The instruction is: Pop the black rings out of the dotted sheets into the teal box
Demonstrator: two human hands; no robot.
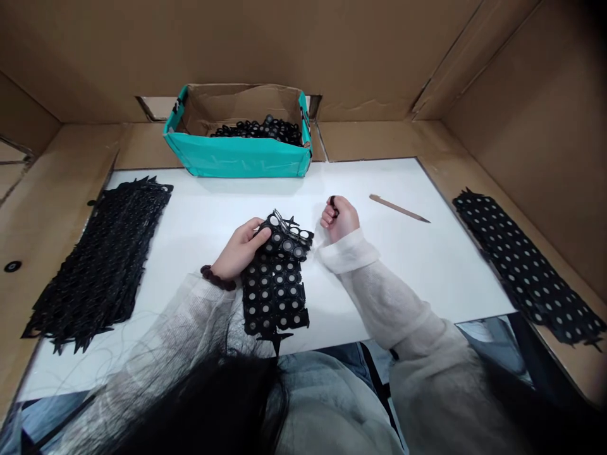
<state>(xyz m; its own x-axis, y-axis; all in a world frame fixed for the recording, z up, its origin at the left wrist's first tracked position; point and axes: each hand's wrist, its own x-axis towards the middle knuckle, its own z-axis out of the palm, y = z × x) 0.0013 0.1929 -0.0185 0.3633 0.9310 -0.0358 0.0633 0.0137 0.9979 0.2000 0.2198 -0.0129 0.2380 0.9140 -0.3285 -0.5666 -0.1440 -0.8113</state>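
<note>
My left hand (241, 248) grips the upper left edge of a black perforated sheet (277, 291), thumb on top. Rows of pale round spots cover this sheet, and its upper end bends up off the white board. Apart from it, on the right, my right hand (342, 218) is closed in a loose fist. A small black ring (334, 203) shows between its curled fingers; whether more lie inside the fist is hidden.
A teal-sided cardboard box (241, 158) with many small black rings stands at the back. Stacked black sheets (104, 253) lie left, more spotted sheets (526, 268) right. A brown pointed stick (399, 208) rests on the white board (403, 278). One loose ring (12, 266) lies far left.
</note>
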